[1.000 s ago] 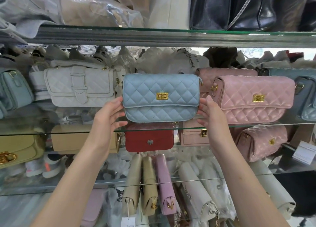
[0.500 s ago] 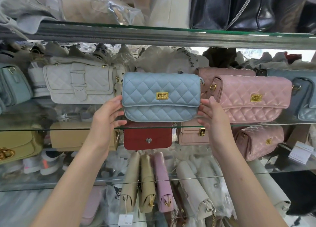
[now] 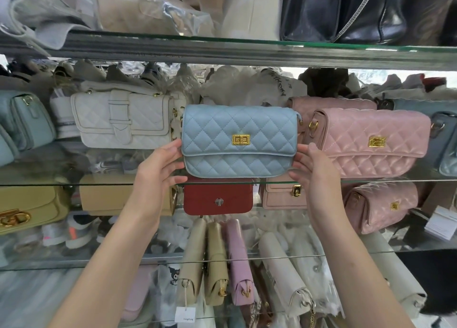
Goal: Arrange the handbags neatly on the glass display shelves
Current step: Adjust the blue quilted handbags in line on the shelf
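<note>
A light blue quilted handbag (image 3: 238, 130) with a gold clasp stands upright at the front of the middle glass shelf (image 3: 74, 184). It sits between a white quilted bag (image 3: 99, 120) and a pink quilted bag (image 3: 358, 154). My left hand (image 3: 158, 172) grips its left end, fingers behind and thumb under the lower corner. My right hand (image 3: 314, 172) grips its right end the same way. The bag's bottom edge meets the shelf's front edge; its strap is hidden.
A red bag (image 3: 217, 196), a beige bag (image 3: 118, 194), a yellow bag (image 3: 27, 204) and pink bags (image 3: 380, 204) fill the shelf below. Narrow bags (image 3: 215, 266) stand on end lower down. The upper glass shelf (image 3: 247, 53) carries a black bag (image 3: 333, 11).
Both hands keep hold of the blue bag, which stays almost where it was on the shelf. Only the view shifts slightly.
</note>
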